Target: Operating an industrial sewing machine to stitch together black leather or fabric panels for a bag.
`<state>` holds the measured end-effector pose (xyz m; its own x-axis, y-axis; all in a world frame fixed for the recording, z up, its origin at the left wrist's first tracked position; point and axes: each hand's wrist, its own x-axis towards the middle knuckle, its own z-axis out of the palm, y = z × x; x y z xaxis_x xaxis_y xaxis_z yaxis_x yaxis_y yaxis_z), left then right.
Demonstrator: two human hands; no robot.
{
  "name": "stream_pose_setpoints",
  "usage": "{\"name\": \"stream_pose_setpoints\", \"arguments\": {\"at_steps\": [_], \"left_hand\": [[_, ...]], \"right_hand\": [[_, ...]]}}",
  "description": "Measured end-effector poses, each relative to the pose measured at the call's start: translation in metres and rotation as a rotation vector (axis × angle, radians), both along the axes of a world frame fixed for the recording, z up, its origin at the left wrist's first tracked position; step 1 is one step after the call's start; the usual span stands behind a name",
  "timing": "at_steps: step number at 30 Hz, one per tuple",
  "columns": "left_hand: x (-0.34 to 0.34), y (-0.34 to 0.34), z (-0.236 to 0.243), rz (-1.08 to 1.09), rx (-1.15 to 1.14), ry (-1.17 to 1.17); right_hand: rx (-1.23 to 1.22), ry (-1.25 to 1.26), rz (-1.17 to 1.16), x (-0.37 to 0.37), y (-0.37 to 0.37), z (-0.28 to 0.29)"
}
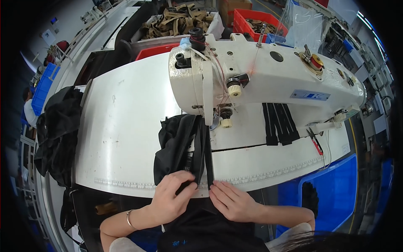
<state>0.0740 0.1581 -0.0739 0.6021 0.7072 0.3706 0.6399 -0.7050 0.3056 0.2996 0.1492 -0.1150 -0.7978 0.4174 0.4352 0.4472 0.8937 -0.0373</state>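
A black fabric piece [173,140] lies bunched on the white table, its far end at the needle area of a white sewing machine [260,71]. My left hand [174,195] is at its near edge, thumb and fingers closed on the cloth. Along the right side of the fabric runs a narrow black strip [209,159], reaching from the presser foot towards me. The fingers of my right hand [233,201] are pressed together on the strip's near end, at the table's front edge. What lies directly under both sets of fingertips is hidden.
Several black strips [280,130] lie under the machine arm, with red-handled thread snips [315,143] to their right. A dark cloth pile [58,126] hangs over the left side. A blue bin [331,197] stands at the right; a red crate [268,19] stands behind the machine.
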Motion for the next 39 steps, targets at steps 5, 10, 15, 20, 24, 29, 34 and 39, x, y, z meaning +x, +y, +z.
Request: {"name": "stream_pose_setpoints", "arguments": {"at_steps": [5, 10, 15, 20, 24, 29, 34, 39], "left_hand": [[-0.030, 0.043, 0.002, 0.579, -0.508, -1.062], [-0.065, 0.126, 0.042, 0.415, -0.601, -0.939], [-0.020, 0.052, 0.042, -0.053, 0.058, -0.073], [0.010, 0.001, -0.024, -0.173, 0.282, 0.192], [0.011, -0.002, -0.035, -0.131, 0.243, 0.093], [0.008, -0.001, -0.037, -0.135, 0.228, 0.079], [0.008, -0.001, -0.038, -0.130, 0.198, 0.051], [0.005, -0.001, -0.030, -0.136, 0.061, 0.002]], "right_hand": [[0.035, 0.007, 0.007, 0.000, -0.002, -0.007], [0.103, -0.017, 0.049, -0.001, -0.001, -0.007], [0.017, -0.029, 0.010, 0.005, -0.003, -0.003], [-0.017, -0.011, 0.022, 0.001, 0.000, 0.001], [-0.014, -0.011, 0.024, 0.004, -0.003, 0.000], [-0.020, 0.013, 0.027, 0.003, -0.003, -0.005], [-0.013, 0.019, 0.026, 0.002, -0.001, -0.004], [-0.008, 0.008, 0.030, 0.003, -0.002, -0.005]]}}
